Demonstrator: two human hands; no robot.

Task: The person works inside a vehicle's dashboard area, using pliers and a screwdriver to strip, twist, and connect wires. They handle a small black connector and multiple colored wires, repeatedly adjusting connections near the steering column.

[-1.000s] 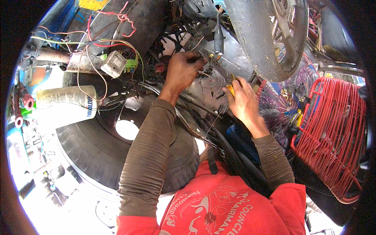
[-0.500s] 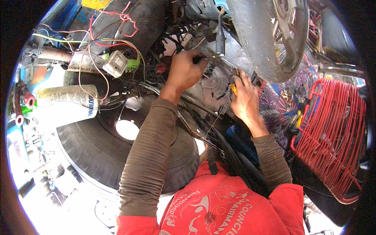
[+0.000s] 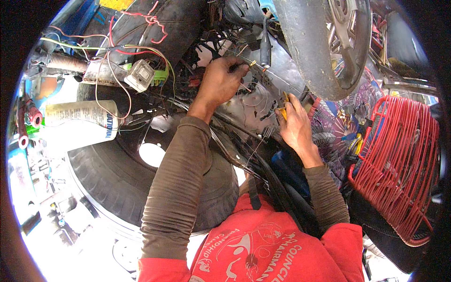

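Note:
My left hand (image 3: pixel 220 83) is closed, thumb and fingers pinching a small brass-coloured terminal (image 3: pixel 252 63) at their tips. A thin light wire (image 3: pixel 245 88) shows just below those fingers. Lower and to the right, my right hand (image 3: pixel 297 124) is curled around a small yellow-handled tool (image 3: pixel 283 113); its working end is mostly hidden or too small to make out. Between the hands lies a dirty grey surface (image 3: pixel 256 105) with loose thin wires on it. A dark tapered sleeve (image 3: pixel 265 49) hangs just beyond the terminal.
Left are a black tyre (image 3: pixel 112 174), a white printed cylinder (image 3: pixel 82 120) and a clear connector (image 3: pixel 140 76) on tangled wires. A worn wheel (image 3: pixel 324 51) stands at the upper right. A red corded chair back (image 3: pixel 399 164) is at the right, beside patterned cloth (image 3: pixel 333 120).
My left hand has turned slightly, and the brass-coloured terminal now shows clearly at its fingertips. The right hand has drawn down a little with the yellow-handled tool.

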